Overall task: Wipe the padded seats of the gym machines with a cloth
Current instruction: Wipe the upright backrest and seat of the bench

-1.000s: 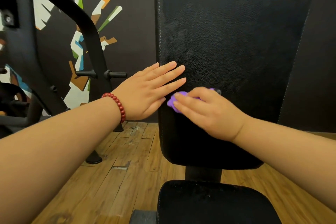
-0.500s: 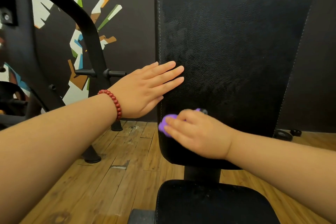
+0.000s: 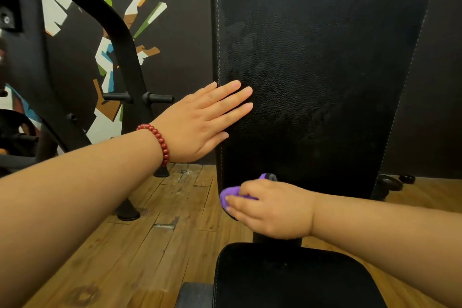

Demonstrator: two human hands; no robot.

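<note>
Left hand flat, fingers straight, bracing back pad; right hand grips purple cloth at pad's lower left corner: advise firm overlapping passes along the bottom edge.

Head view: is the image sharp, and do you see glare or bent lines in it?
In the head view, the left hand on the back pad is sharp; the right hand and purple cloth look slightly soft. A dull sheen, no hard glare, lies mid-pad. Wide-angle distortion makes the pad's sides lean and the left forearm loom large.
</note>
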